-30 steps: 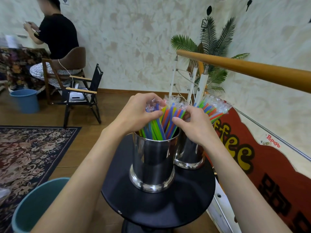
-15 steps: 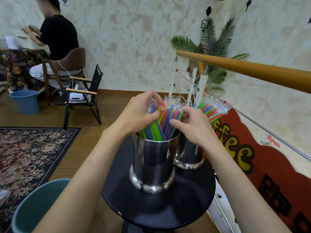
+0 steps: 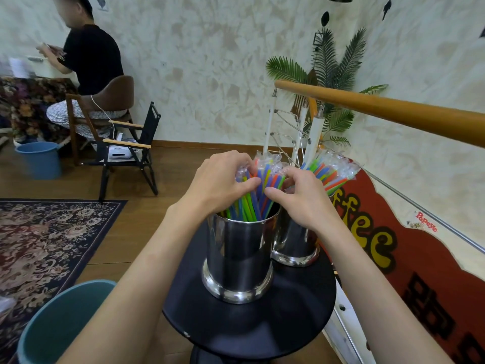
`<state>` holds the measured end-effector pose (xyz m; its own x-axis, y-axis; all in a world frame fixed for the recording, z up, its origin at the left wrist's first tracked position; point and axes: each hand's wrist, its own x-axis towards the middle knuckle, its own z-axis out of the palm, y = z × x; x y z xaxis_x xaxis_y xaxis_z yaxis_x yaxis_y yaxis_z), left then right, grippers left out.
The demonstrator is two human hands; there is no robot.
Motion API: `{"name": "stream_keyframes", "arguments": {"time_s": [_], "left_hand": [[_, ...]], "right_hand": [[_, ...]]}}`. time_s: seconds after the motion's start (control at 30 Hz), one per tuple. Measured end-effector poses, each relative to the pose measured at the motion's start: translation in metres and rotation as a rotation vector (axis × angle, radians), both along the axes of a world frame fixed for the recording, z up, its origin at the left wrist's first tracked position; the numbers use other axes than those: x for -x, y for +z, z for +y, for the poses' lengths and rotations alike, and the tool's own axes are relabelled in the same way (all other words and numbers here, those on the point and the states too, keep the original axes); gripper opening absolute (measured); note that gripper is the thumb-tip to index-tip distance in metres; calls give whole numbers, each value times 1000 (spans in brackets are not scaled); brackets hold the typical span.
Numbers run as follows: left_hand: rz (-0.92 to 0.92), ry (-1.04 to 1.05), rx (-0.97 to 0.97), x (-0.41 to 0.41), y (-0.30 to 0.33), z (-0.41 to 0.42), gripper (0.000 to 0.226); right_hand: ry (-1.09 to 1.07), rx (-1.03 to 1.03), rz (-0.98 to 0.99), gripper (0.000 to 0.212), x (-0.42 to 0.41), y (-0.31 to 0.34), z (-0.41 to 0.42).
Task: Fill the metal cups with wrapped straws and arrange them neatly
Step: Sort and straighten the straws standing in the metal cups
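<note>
Steel, polished and mirror-bright, forms the near metal cup [image 3: 237, 258], which is stood on a round black desk [image 3: 252, 327] with a second metal cup [image 3: 295, 245] touching or just beside it at the right rear. Wrapped straws [image 3: 265, 179] of green, blue and orange are held upright in the near cup, their clear wrapper tips fanned above the rim. The bundle is gripped from the left by the left hand [image 3: 220, 182], its fingers curled over the tops and its thumb pressed against the near side. The right hand [image 3: 301, 195] is curled against the bundle's right side, its thumb tip laid on the straws. More straws [image 3: 330, 172] are leaned rightward in the far cup.
</note>
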<state>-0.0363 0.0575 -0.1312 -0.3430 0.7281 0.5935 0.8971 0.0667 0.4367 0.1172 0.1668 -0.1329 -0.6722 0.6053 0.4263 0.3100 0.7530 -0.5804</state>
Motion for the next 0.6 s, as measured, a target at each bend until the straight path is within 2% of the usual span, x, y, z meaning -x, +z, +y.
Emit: {"name": "stream_keyframes", "arguments": {"time_s": [0.27, 0.47, 0.6], "left_hand": [[-140, -70, -49, 1, 5, -6, 11], [-135, -84, -52, 2, 5, -6, 10], [-128, -78, -24, 1, 5, -6, 27]], "right_hand": [[3, -1, 25, 15, 2, 0, 0], [40, 39, 63, 7, 2, -1, 0], [96, 103, 79, 10, 3, -1, -1]]}}
